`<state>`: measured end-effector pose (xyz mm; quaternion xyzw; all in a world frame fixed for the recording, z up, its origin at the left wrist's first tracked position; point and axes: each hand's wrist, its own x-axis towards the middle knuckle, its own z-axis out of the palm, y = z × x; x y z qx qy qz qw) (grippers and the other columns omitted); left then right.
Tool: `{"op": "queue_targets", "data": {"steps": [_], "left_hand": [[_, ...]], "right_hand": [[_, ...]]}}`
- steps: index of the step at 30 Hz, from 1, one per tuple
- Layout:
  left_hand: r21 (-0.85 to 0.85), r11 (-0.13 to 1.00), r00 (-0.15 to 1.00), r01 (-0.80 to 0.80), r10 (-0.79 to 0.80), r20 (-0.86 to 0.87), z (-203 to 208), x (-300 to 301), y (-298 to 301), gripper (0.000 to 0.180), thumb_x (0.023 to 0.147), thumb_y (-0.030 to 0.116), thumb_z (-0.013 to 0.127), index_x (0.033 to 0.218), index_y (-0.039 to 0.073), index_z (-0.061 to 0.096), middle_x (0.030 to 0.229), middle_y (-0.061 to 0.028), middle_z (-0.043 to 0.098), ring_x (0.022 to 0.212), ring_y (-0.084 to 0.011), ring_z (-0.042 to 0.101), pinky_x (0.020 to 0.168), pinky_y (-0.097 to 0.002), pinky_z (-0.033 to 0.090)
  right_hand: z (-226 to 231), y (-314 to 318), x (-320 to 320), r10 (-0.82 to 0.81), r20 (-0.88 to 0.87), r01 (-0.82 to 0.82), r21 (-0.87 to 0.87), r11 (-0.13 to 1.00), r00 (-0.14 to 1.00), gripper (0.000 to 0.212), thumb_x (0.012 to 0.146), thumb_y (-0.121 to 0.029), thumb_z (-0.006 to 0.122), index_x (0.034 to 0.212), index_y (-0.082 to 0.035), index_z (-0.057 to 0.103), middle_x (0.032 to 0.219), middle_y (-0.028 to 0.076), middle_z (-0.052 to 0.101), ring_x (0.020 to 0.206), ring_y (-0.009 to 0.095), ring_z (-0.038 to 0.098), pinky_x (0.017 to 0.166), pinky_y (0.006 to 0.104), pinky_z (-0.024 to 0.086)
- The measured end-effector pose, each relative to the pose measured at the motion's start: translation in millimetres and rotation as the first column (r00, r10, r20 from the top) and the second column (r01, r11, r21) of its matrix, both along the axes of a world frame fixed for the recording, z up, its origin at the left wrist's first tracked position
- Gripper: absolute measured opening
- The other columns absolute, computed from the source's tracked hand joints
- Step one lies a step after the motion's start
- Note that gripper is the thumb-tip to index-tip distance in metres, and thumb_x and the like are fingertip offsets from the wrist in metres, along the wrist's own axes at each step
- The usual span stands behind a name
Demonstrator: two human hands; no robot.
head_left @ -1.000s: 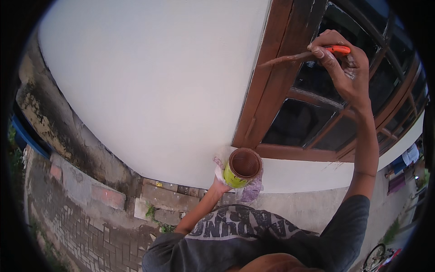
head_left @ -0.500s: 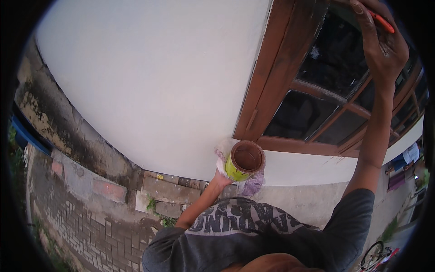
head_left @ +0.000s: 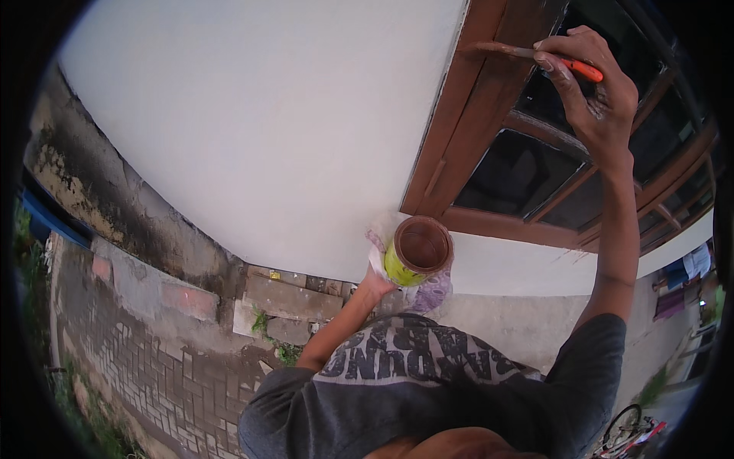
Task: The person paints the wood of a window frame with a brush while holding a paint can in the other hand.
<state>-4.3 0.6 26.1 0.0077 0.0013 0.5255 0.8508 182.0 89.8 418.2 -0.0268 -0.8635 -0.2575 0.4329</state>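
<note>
One round can (head_left: 403,273), yellow-green outside with a brown-smeared rim, sits low before the wall, just below the window's bottom corner; brown paint (head_left: 423,246) coats its inside, though how deep I cannot tell. The left hand (head_left: 376,284) grips its side through a crumpled white and purple wrapping (head_left: 434,294). The right hand (head_left: 600,96), speckled with pale dried paint, pinches a thin brush (head_left: 505,50) by its orange handle, the brown bristles over the brown window frame (head_left: 459,145); contact is hard to tell. Dark glass panes (head_left: 527,172) fill the frame. Smooth white wall (head_left: 267,138) spreads leftward, above rough, stained masonry (head_left: 92,199) and block paving (head_left: 168,367).
</note>
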Motion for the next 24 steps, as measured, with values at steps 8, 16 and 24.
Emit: {"op": "queue_targets", "data": {"steps": [8, 16, 24], "left_hand": [[-0.033, 0.999, 1.0, -0.014, 0.014, -0.024, -8.3, 0.2, 1.1, 0.064, 0.098, 0.054, 0.024, 0.139, 0.008, 0.041, 0.141, -0.017, 0.044, 0.127, -0.0343, 0.046, 0.104, -0.0553, 0.04], [-0.003, 0.998, 0.998, -0.058, 0.058, -0.038, -4.9, 0.4, -0.6, 0.057, 0.1, 0.047, 0.026, 0.137, 0.007, 0.043, 0.139, -0.0168, 0.046, 0.125, -0.0335, 0.049, 0.102, -0.0546, 0.042], [-0.047, 0.998, 0.998, -0.033, 0.036, 0.056, -16.7, -0.9, -0.5, 0.061, 0.098, 0.051, 0.027, 0.136, 0.006, 0.044, 0.138, -0.017, 0.047, 0.125, -0.0341, 0.048, 0.102, -0.0547, 0.041]], "right_hand": [[-89.2, 2.8, -12.4, 0.053, 0.161, 0.012, -0.379, 0.925, 0.986, 0.018, 0.074, -0.006, 0.075, 0.089, -0.004, 0.065, 0.078, 0.008, 0.061, 0.074, 0.023, 0.055, 0.077, 0.0344, 0.043], [-36.1, 4.9, 13.1, -0.006, -0.061, 0.001, -0.082, 0.997, 0.998, 0.016, 0.077, -0.007, 0.074, 0.091, -0.002, 0.067, 0.084, 0.007, 0.068, 0.075, 0.019, 0.06, 0.073, 0.0304, 0.048], [-70.2, 32.1, 6.4, 0.024, 0.065, -0.003, -0.308, 0.951, 0.998, 0.016, 0.079, -0.008, 0.073, 0.094, -0.002, 0.067, 0.085, 0.006, 0.068, 0.079, 0.02, 0.061, 0.075, 0.0316, 0.048]]}}
